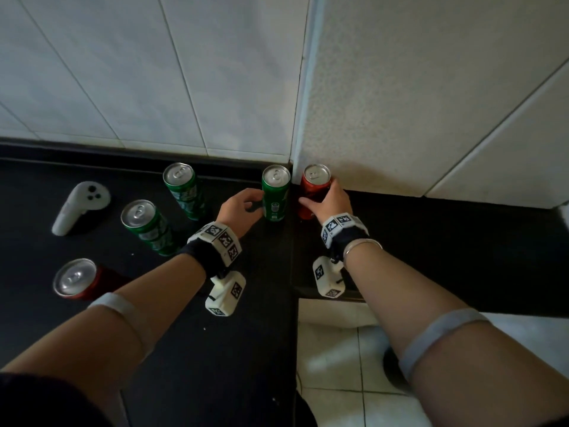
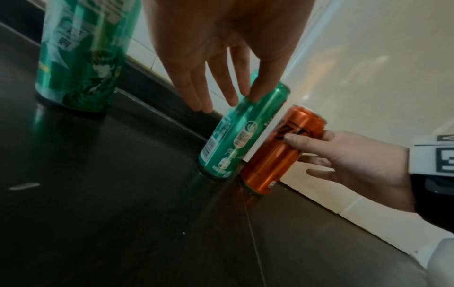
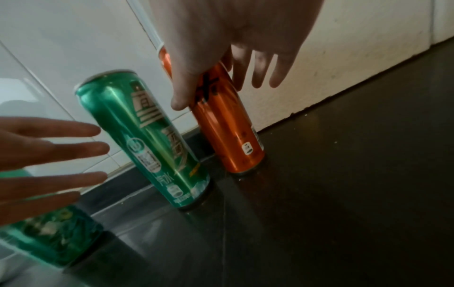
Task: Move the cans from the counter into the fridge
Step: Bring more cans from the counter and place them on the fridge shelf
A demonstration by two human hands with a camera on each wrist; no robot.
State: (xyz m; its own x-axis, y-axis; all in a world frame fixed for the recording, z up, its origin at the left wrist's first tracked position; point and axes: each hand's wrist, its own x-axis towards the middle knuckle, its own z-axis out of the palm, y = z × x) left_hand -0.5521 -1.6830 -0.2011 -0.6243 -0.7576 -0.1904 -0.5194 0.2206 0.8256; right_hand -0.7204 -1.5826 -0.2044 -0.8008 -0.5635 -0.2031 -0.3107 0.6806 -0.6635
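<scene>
Head view: right hand point(image 1: 328, 202) wraps the upright red can point(image 1: 312, 192) at the desk point(image 1: 246, 334) corner; left hand point(image 1: 238, 211), fingers loosely spread and holding nothing, sits at nine o'clock of the upright green can point(image 1: 276, 192), nearest to it.

Left wrist view: left fingers point(image 2: 230, 91) straight, tips at or just short of that green can point(image 2: 236, 136).

Right wrist view: right thumb and fingers point(image 3: 242, 77) curl round the red can point(image 3: 226, 124); its long axis is vertical.

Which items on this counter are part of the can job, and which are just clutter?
Job: three green cans, two red cans.
Clutter: white controller on the counter.
</scene>
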